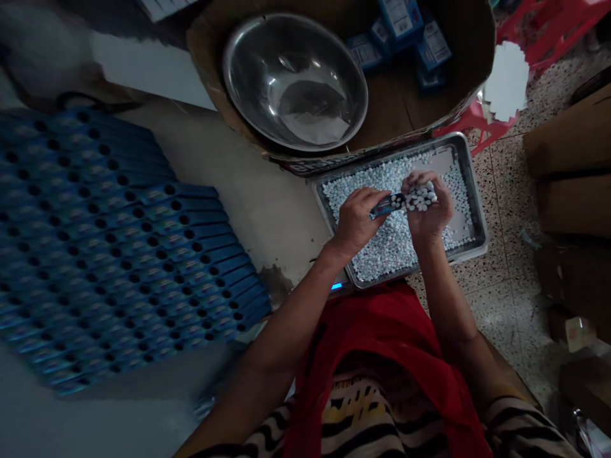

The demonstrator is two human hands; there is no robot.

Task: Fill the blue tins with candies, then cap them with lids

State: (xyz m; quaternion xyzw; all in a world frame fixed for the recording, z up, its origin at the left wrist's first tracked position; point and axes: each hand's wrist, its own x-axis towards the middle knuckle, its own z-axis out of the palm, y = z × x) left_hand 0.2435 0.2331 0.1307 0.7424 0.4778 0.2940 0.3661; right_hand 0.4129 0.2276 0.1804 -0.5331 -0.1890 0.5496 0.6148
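Note:
My left hand [358, 219] pinches a small blue box [383, 205] between thumb and fingers. The box lies on its side, and its end facing my right hand is open, with white pellets showing at the opening. My right hand [432, 207] is cupped palm up around a heap of white pellets [421, 197], right beside the box's open end. Both hands are above a metal tray [478, 216] with a layer of small white and pale blue pellets [382, 254]. Bare tray bottom shows toward its right side.
A steel bowl [238, 83] rests at the mouth of a cardboard carton [405, 117] holding several blue boxes [401, 19]. Rows of blue boxes with dark round holes [119, 254] cover the left. A lit blue display [337, 286] shows by the tray. Red stools [548, 32] stand at upper right.

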